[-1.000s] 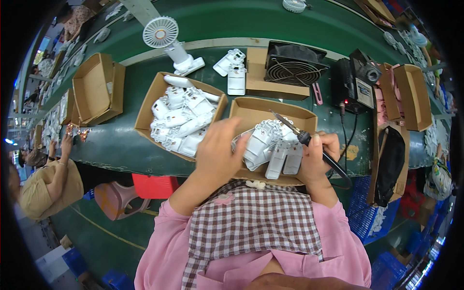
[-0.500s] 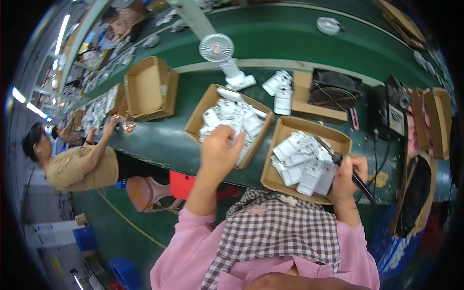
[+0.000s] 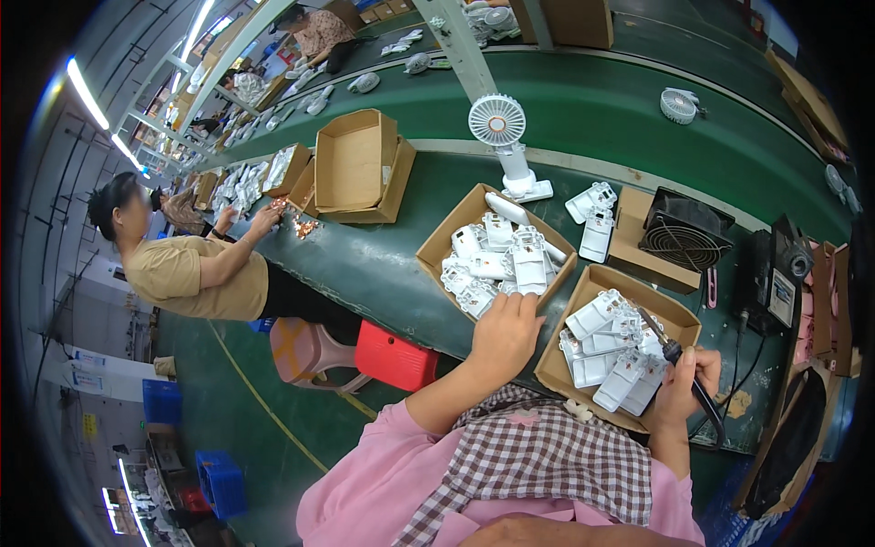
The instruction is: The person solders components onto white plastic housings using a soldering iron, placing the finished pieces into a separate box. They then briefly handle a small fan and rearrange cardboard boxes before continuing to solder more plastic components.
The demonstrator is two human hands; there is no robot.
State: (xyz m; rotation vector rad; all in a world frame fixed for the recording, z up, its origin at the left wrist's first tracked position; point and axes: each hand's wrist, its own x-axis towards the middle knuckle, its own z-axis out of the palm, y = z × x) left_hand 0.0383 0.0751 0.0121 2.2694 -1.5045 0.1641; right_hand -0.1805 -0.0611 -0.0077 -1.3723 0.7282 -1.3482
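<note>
My left hand (image 3: 506, 333) is at the near edge of the left cardboard box (image 3: 442, 273), its fingers closed at the lower end of a white plastic housing (image 3: 529, 260). That housing lies over a heap of similar white housings (image 3: 469, 264) in the box. My right hand (image 3: 685, 387) grips a soldering iron (image 3: 700, 394) by its black handle. The iron's metal tip points up and left over the right cardboard box (image 3: 583, 278), where more white housings (image 3: 597, 314) lie overlapping. The fingertips of my left hand are partly hidden.
Behind the boxes stand a small white fan (image 3: 499, 121), loose housings (image 3: 594, 232) and a black square fan (image 3: 684, 232). A black soldering station (image 3: 770, 283) with a cable is at right. Empty cartons (image 3: 351, 169) and a co-worker (image 3: 196, 264) are left, beside a red stool (image 3: 394, 354).
The whole view has shifted, with the bench now further right and lower. My left hand has drawn back from the heap to the box's near edge. The right hand still holds the iron.
</note>
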